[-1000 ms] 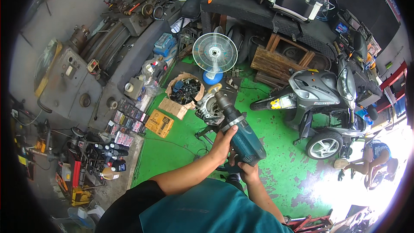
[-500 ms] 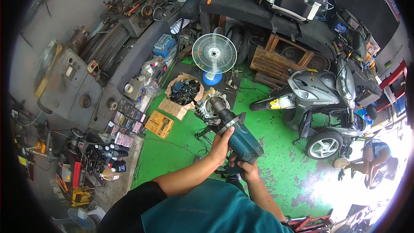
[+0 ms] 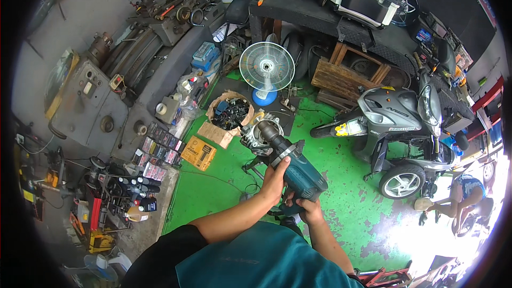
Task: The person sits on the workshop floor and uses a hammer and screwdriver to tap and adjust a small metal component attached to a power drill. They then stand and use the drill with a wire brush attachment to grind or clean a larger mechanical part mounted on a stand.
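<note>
A dark teal power drill (image 3: 305, 177) is held in both my hands, its nose tilted away from me and to the left. My left hand (image 3: 274, 185) wraps around the front of its body, close behind the metal collar. At the rear, my right hand (image 3: 310, 211) grips the handle; some of its fingers are hidden beneath the drill. The chuck (image 3: 268, 130) overlaps a silvery cast-metal engine part (image 3: 253, 140) on a dark stand (image 3: 252, 167). Whether a bit touches the metal cannot be seen.
Beyond the engine part stand a fan (image 3: 266, 67) and a cardboard box (image 3: 217, 133) of dark parts. An orange-yellow case (image 3: 198, 153) lies to the left. A grey scooter (image 3: 392, 112) is at right, with another person (image 3: 464, 197) crouching past it. A cable (image 3: 213, 176) crosses the green floor.
The whole view has shifted very slightly. Both hands keep the same hold on the drill, which stays against or over the engine part.
</note>
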`<act>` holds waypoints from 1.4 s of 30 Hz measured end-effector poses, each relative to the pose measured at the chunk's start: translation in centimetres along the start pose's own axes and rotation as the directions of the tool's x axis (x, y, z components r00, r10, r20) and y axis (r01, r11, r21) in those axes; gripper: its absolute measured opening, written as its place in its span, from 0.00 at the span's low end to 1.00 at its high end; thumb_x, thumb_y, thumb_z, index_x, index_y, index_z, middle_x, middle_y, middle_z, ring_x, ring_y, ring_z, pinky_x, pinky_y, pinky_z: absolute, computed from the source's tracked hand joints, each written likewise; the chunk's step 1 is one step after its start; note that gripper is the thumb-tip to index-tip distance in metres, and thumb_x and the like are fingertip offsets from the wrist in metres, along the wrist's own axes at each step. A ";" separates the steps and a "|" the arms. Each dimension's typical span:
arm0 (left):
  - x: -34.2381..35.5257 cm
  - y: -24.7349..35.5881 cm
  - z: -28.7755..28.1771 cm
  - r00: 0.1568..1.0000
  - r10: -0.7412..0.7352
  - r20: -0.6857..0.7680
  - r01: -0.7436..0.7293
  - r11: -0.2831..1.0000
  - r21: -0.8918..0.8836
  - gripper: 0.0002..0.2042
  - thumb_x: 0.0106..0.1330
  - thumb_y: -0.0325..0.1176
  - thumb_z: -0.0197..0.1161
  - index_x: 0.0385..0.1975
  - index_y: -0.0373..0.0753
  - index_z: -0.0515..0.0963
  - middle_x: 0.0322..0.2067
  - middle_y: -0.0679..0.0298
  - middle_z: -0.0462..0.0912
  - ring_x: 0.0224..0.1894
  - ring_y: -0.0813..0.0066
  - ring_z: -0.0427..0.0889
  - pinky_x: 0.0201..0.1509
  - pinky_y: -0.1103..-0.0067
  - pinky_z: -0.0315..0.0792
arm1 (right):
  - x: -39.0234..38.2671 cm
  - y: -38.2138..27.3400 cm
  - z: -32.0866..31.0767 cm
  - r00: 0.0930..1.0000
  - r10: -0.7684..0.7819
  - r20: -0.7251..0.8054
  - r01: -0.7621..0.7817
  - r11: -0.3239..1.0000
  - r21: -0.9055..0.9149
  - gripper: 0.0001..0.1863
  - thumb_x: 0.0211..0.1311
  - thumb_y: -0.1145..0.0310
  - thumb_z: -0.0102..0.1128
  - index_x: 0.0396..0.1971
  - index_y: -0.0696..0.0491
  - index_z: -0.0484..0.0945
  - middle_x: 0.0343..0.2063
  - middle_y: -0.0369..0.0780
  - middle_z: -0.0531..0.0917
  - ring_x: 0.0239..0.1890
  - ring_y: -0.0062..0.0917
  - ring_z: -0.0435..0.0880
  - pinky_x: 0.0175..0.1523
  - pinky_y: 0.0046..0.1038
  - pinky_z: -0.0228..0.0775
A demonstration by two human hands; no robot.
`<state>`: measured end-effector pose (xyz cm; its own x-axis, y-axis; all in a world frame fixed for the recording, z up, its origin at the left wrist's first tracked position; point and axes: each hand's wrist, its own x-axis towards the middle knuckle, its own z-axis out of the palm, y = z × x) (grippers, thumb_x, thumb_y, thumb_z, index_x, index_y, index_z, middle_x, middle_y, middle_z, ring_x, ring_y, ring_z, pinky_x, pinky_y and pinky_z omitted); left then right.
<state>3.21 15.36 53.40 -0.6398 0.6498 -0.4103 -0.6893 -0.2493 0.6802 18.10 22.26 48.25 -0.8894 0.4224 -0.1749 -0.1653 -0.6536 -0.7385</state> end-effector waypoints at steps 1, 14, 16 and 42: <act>0.1 -0.1 -0.1 1.000 -0.005 0.000 0.005 1.000 -0.002 0.28 0.71 0.48 0.67 0.63 0.40 0.69 0.51 0.64 0.78 0.50 0.75 0.79 0.51 0.73 0.77 | -0.2 -0.5 0.5 1.000 0.007 -0.011 -0.007 1.000 -0.025 0.22 0.45 0.72 0.59 0.45 0.62 0.77 0.31 0.44 0.82 0.34 0.32 0.83 0.46 0.35 0.76; -0.1 0.0 0.4 1.000 -0.020 -0.007 0.019 0.999 -0.031 0.27 0.71 0.47 0.67 0.63 0.39 0.68 0.50 0.64 0.78 0.50 0.74 0.80 0.52 0.72 0.77 | -0.3 -1.7 0.5 0.996 0.071 -0.048 -0.074 0.996 -0.047 0.30 0.44 0.76 0.57 0.54 0.63 0.73 0.35 0.45 0.84 0.34 0.34 0.83 0.44 0.37 0.78; -0.4 0.2 0.6 1.000 -0.025 -0.013 0.024 0.999 -0.046 0.27 0.71 0.47 0.67 0.63 0.39 0.68 0.50 0.63 0.78 0.50 0.73 0.80 0.53 0.72 0.77 | -0.5 -1.9 0.8 0.993 0.087 -0.076 -0.091 0.995 -0.044 0.28 0.44 0.73 0.58 0.51 0.63 0.75 0.35 0.45 0.84 0.34 0.34 0.83 0.45 0.38 0.78; -3.6 -0.5 -0.8 0.997 0.071 0.013 -0.069 0.986 -0.150 0.26 0.73 0.45 0.65 0.62 0.37 0.67 0.51 0.61 0.78 0.51 0.72 0.82 0.53 0.71 0.81 | -2.4 -2.6 1.6 0.994 0.109 0.002 -0.108 0.986 -0.129 0.29 0.44 0.77 0.60 0.53 0.62 0.75 0.35 0.45 0.84 0.33 0.33 0.83 0.43 0.35 0.77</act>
<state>5.60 12.61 54.07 -0.6829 0.6395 -0.3531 -0.6869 -0.3978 0.6082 19.98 21.90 51.65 -0.9031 0.3469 -0.2531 -0.0118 -0.6092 -0.7929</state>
